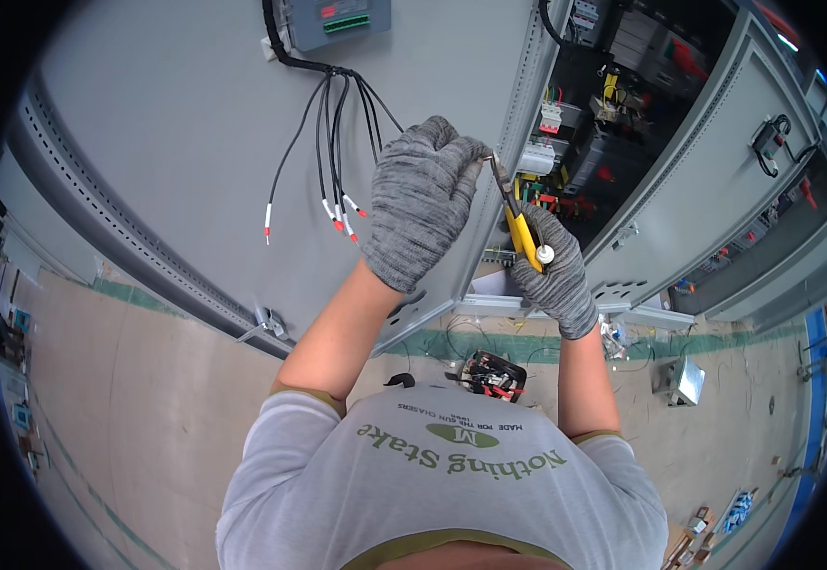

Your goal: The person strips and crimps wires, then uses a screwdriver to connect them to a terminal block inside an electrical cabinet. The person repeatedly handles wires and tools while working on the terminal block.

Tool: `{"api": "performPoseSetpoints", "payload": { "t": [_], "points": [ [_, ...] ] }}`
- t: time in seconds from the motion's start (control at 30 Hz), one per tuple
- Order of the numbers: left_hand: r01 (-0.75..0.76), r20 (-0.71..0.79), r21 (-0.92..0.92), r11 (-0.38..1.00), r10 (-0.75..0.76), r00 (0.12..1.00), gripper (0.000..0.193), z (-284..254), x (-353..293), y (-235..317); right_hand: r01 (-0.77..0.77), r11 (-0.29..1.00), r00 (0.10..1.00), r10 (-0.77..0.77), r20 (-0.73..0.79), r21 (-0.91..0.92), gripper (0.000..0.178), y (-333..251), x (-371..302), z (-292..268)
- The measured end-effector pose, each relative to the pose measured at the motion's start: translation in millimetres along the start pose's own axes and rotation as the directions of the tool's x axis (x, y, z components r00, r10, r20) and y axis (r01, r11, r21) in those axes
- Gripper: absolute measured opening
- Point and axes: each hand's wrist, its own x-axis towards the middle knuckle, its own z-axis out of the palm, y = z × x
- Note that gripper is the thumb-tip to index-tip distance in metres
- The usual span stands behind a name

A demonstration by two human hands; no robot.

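Observation:
My left hand (423, 199), in a grey knit glove, is closed in a pinch on the end of a black wire (385, 106). That wire runs up to a black cable bundle (300, 64) on the grey cabinet door. My right hand (558, 271), gloved alike, is closed around a yellow-and-black plier-like hand tool (522, 231). The tool's narrow dark tip meets the left fingertips, where a small bit of wire end shows; the exact contact is too small to tell. Several loose black wires with white sleeves and red ends (338, 220) hang left of my left hand.
A grey box with a green terminal strip (347, 24) is mounted on the door (176, 123). Right of it, the open cabinet holds breakers (550, 118) and coloured wiring. Below, a tool bag (492, 375) and a metal box (685, 381) stand on the floor.

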Motion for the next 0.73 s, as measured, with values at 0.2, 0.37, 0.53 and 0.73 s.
{"api": "performPoseSetpoints", "payload": {
  "t": [0.2, 0.37, 0.53, 0.73],
  "points": [
    [-0.005, 0.002, 0.005, 1.000, 0.005, 1.000, 0.012, -1.1, -2.3, 0.4, -0.012, 1.000, 1.000, 0.013, 0.012, -0.027, 0.053, -6.8, 1.4, -3.0],
    [0.015, 0.003, -0.047, 0.999, -0.015, 1.000, 0.016, -0.5, -6.3, 0.1, -0.075, 0.993, 0.996, 0.070, -0.056, -0.095, 0.049, -7.5, -5.1, 1.7],
    [0.020, 0.054, -0.020, 1.000, -0.019, 0.998, 0.024, -23.2, -31.4, 4.8, 0.008, 0.999, 0.981, -0.015, -0.195, -0.037, 0.040, -29.2, -10.4, 21.2],
    [0.109, 0.149, -0.113, 0.988, -0.091, 0.985, 0.013, -16.8, -43.1, -9.7, -0.226, 0.970, 0.974, 0.223, -0.050, -0.086, 0.048, -38.7, -33.0, 38.8]
  ]
}}
